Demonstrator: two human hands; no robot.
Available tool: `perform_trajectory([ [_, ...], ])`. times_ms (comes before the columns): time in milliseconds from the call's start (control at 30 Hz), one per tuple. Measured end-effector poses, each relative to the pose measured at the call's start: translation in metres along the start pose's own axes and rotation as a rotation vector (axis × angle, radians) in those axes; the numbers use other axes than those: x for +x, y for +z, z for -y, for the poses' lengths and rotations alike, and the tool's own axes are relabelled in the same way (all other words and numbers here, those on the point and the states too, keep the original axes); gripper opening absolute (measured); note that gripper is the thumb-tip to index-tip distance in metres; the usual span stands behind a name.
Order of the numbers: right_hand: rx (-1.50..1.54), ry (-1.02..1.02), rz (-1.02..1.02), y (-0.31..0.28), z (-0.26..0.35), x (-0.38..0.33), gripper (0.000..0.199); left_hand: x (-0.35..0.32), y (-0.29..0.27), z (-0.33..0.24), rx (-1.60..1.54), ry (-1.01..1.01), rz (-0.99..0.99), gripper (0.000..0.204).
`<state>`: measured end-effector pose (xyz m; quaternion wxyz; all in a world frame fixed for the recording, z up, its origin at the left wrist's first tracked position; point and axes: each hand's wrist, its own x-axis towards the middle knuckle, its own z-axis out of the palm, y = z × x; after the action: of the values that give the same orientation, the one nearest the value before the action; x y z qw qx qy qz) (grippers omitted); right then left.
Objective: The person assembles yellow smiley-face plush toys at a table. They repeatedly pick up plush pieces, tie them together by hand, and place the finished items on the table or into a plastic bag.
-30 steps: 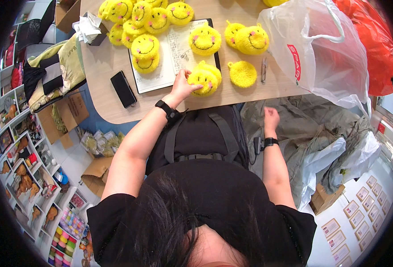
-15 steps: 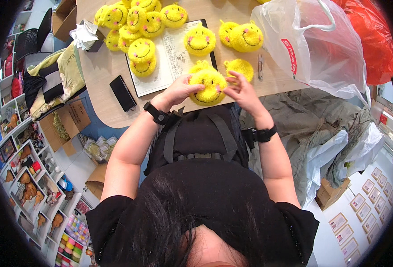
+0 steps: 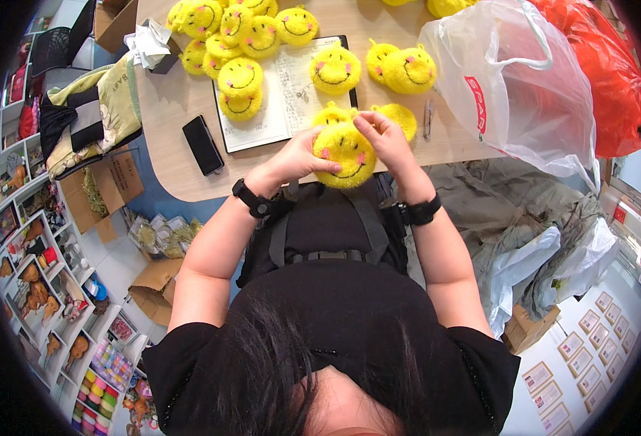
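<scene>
Head view: both hands grip one yellow smiley plush [image 3: 347, 154] at the table's near edge, left hand [image 3: 298, 156] cupping its side, right hand [image 3: 383, 138] pinching its top. White plastic bag [image 3: 513, 87] lies on the wooden table [image 3: 175, 109], contents unclear. More plushes crowd an open notebook [image 3: 284, 102]; black phone [image 3: 203, 144] lies beside it. Shelves of toys [image 3: 37, 283] at left.

Toy shop: stocked shelves [image 3: 37, 291], plush smileys [image 3: 240, 29].

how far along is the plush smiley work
Looks done: a heap of yellow smiley plushes sits piled at the far left of the table. In hand: the left hand and right hand both hold one smiley plush at the near edge. Possibly left: the loose plushes beside the white plastic bag and one on the open notebook.
</scene>
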<state>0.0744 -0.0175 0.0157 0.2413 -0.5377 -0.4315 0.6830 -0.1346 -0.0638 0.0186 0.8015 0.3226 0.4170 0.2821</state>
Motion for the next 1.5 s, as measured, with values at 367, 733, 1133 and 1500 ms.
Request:
perform_trajectory([
  [367,0.153,-0.043,0.015,-0.023,0.012,0.019,0.02,0.006,0.018,-0.003,0.185,0.007,0.064,0.067],
  [733,-1.1,-0.339,-0.309,-0.112,-0.091,0.02,0.059,-0.006,-0.07,0.043,0.079,-0.022,-0.435,0.061],
  [1133,-1.213,-0.377,-0.381,-0.125,-0.153,0.031,0.061,-0.032,-0.154,0.131,0.926,-0.087,-1.202,0.065],
  [1500,0.746,0.082,0.214,-0.064,-0.045,-0.006,0.048,0.022,-0.02,0.038,-0.026,-0.024,-0.234,0.043],
])
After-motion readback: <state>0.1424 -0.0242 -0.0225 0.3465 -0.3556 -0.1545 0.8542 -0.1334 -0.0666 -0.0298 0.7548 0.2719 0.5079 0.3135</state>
